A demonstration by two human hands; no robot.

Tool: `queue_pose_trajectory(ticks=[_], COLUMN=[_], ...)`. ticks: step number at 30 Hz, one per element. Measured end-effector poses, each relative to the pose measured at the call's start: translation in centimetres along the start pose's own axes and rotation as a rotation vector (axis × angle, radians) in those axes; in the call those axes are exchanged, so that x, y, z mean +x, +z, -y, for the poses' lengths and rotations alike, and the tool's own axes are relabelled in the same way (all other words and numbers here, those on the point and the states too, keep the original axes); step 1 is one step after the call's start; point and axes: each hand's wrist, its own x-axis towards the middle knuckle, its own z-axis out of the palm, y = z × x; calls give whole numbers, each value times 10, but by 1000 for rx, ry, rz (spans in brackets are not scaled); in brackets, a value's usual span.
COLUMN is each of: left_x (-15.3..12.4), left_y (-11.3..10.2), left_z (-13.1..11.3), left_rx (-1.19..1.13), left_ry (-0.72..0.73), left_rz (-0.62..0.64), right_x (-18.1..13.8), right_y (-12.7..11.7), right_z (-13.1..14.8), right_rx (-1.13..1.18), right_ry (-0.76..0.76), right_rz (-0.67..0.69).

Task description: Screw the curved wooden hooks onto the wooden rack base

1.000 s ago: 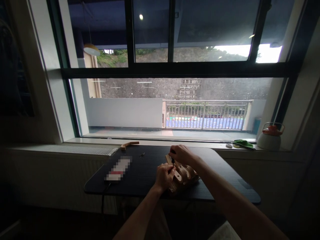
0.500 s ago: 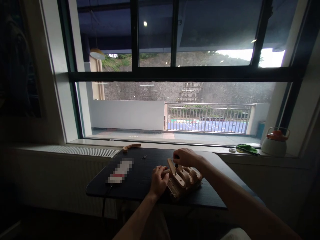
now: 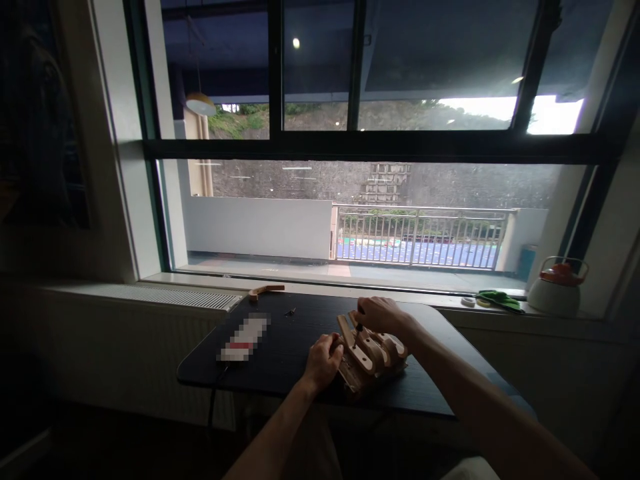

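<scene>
My right hand is closed around the dark handle of a screwdriver. Its shaft points down onto a pale wooden strip with dark holes. The strip belongs to a wooden assembly of several curved, rounded pieces on a thick brown wooden base, lying on the table. At the left side of this assembly, my left hand grips its edge, fingers at the far side and thumb nearer me. The screwdriver's tip and any screw under it are too small to make out.
The dark table carries a blurred white and red object with a cable, some small screws and a bent wooden piece. On the windowsill are green gloves, tape rolls and a white kettle-like pot.
The whole view has shifted slightly. My right hand stays on the screwdriver, with a small turn of the wrist at most, and my left hand keeps its place at the wood.
</scene>
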Motion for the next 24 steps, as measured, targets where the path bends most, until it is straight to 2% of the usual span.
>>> queue_pose_trajectory(ticks=[5, 11, 15, 24], left_x=[-1, -1, -1, -1], left_y=[-1, -1, -1, 1], left_z=[0, -1, -1, 2], left_rx=[8, 6, 5, 1], left_ry=[3, -12, -10, -9], left_rz=[-1, 5, 1, 0], right_x=[0, 8, 8, 2], right_y=[2, 11, 7, 1], right_z=[1, 4, 5, 3], right_rx=[56, 20, -3, 55], right_ry=[-115, -11, 13, -132], right_rz=[-63, -57, -38, -78])
